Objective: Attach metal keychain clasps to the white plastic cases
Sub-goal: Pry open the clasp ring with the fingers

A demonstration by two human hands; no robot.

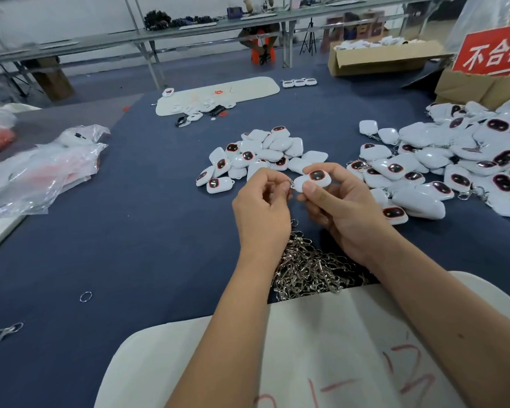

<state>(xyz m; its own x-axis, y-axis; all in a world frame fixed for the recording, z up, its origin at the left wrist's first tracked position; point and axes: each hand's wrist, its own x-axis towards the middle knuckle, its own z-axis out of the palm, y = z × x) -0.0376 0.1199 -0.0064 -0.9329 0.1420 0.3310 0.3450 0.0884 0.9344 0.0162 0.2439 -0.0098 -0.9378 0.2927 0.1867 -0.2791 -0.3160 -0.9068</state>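
My right hand (pixel 342 207) pinches a white plastic case (pixel 312 179) with a dark, red-rimmed window, held above the blue table. My left hand (pixel 262 210) has its fingers curled at the case's left end, pinching a small metal clasp (pixel 291 184) against it; most of the clasp is hidden by the fingers. A heap of loose metal clasps (pixel 309 266) lies on the table just below both hands. A small pile of white cases (pixel 256 156) sits behind the hands. A larger pile of cases (pixel 454 166), some with metal rings showing, spreads to the right.
A white board with red marks (pixel 321 357) lies at the near edge under my forearms. Clear plastic bags (pixel 42 169) lie at left. A loose ring (pixel 85 296) and clasp (pixel 6 331) lie at lower left. Cardboard boxes (pixel 386 58) and a red sign (pixel 495 51) stand at back right.
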